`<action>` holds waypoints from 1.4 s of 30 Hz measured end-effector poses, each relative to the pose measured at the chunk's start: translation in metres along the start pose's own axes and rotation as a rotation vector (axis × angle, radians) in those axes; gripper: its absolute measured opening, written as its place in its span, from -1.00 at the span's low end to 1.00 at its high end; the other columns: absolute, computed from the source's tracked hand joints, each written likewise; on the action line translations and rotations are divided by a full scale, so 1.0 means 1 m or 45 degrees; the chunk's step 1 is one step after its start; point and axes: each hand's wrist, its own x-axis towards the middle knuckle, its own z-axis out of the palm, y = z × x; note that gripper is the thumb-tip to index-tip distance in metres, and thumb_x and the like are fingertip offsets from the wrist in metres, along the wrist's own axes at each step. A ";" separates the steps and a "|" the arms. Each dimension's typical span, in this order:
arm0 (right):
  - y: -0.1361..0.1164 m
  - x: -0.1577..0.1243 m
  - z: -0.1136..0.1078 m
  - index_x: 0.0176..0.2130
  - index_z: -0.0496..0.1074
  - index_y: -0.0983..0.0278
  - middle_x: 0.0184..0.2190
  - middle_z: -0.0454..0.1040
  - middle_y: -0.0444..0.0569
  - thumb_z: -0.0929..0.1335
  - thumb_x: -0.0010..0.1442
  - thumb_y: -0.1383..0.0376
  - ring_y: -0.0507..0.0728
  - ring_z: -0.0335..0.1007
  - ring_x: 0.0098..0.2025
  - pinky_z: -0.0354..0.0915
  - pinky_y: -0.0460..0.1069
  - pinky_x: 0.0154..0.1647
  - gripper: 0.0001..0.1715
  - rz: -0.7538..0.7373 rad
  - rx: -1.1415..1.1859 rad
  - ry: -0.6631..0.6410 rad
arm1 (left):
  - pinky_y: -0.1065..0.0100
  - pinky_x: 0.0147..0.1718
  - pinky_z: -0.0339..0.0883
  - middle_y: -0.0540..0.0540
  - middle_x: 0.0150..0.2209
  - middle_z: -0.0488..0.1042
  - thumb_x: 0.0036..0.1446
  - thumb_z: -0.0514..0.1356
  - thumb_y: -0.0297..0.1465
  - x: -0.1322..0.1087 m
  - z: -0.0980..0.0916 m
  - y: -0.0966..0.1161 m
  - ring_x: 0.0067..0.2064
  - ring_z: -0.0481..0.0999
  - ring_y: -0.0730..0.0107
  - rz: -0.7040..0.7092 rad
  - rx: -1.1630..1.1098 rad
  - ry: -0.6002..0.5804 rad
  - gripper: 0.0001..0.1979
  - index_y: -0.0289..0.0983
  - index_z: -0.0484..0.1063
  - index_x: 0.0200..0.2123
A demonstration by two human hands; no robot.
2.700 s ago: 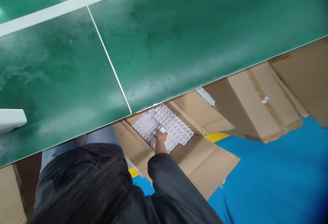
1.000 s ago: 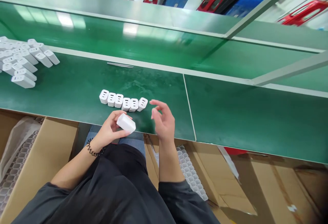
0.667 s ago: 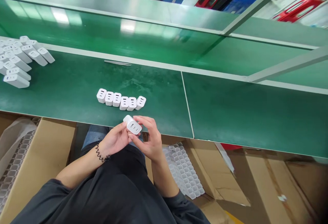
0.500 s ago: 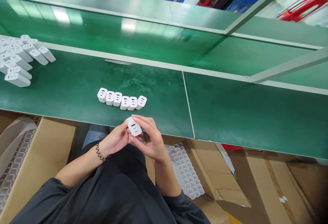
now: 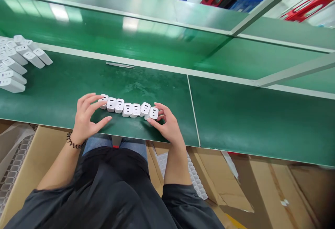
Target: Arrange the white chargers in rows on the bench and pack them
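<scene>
Several white chargers (image 5: 127, 109) stand in a slightly crooked row on the green worktop (image 5: 235, 117), port faces up. At the row's right end, my right hand (image 5: 167, 122) has thumb and fingers around the last charger (image 5: 153, 113), which stands beside a tilted one. My left hand (image 5: 87, 113) is at the other end, fingers spread. Its fingertips reach over the leftmost charger (image 5: 104, 101), while the thumb points away from the row, apart from it.
A cluster of white chargers (image 5: 15, 61) stands at the far left. Thin metal tweezers (image 5: 120, 65) lie near the back ledge. Below the front edge are cardboard boxes (image 5: 34, 166) with honeycomb-patterned trays (image 5: 196, 180). A metal post (image 5: 295, 68) slants at the right.
My hands have parted. The charger held between them now stands at the row's right end in my right hand; my left hand has moved left to the leftmost charger.
</scene>
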 end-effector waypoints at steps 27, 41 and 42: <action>-0.021 0.077 -0.038 0.21 0.26 0.19 0.02 0.36 0.06 0.48 0.14 0.05 0.11 0.45 -0.26 0.46 0.05 -0.26 -0.26 -0.441 -0.391 -0.948 | 0.26 -0.32 0.38 -0.15 -0.16 0.61 0.38 0.05 -0.13 0.080 0.060 0.019 -0.23 0.60 0.26 0.638 0.203 -0.835 -0.54 -0.34 0.38 0.13; -0.025 0.069 -0.056 0.17 0.29 0.25 -0.10 0.44 0.04 0.37 0.22 0.25 0.10 0.44 -0.30 0.40 -0.01 -0.35 -0.46 -0.501 -0.558 -0.848 | 0.23 -0.28 0.45 -0.18 -0.08 0.61 0.36 0.10 -0.16 0.080 0.059 0.021 -0.18 0.62 0.19 0.601 0.168 -0.873 -0.54 -0.33 0.39 0.16; -0.026 0.069 -0.057 0.12 0.34 0.25 -0.13 0.45 0.03 0.37 0.21 0.26 0.10 0.43 -0.32 0.39 -0.01 -0.37 -0.52 -0.508 -0.601 -0.803 | 0.23 -0.27 0.45 -0.17 -0.08 0.61 0.36 0.10 -0.16 0.081 0.059 0.021 -0.18 0.62 0.19 0.592 0.169 -0.880 -0.55 -0.31 0.39 0.16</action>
